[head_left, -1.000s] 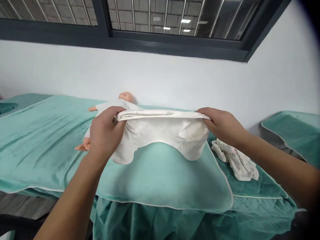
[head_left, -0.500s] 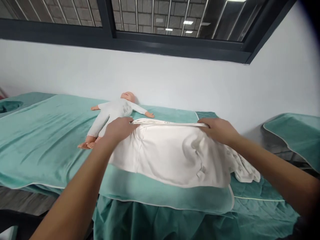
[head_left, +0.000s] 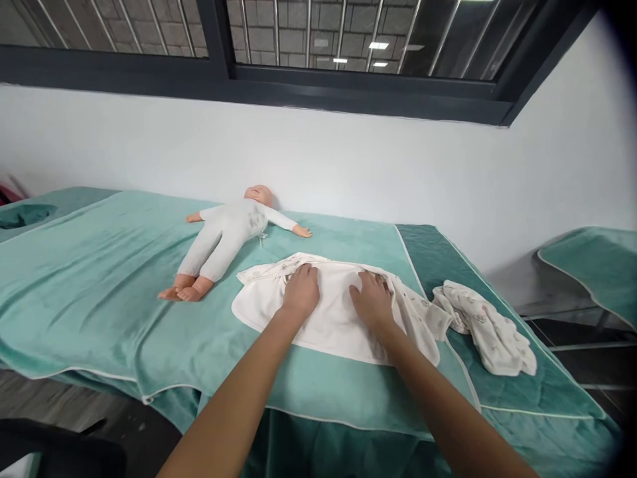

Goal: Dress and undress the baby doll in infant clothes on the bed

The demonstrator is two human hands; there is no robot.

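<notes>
A white baby garment (head_left: 259,309) lies spread flat on the teal towel (head_left: 99,285) that covers the table. My left hand (head_left: 300,291) and my right hand (head_left: 371,299) both rest palm down on the garment's middle, fingers stretched out toward the wall, a small gap between them. A baby doll (head_left: 226,236) in a pale grey suit lies on its back just beyond the garment to the left, head toward the wall, arms out.
A crumpled patterned white cloth (head_left: 485,325) lies to the right on a darker green sheet (head_left: 448,262). The white wall runs behind the table, under a dark-framed window. Another teal-covered surface (head_left: 592,269) stands at the far right.
The garment was held up stretched between both hands; it has been lowered and laid flat. Both hands let go of its edge and moved inward onto its middle.
</notes>
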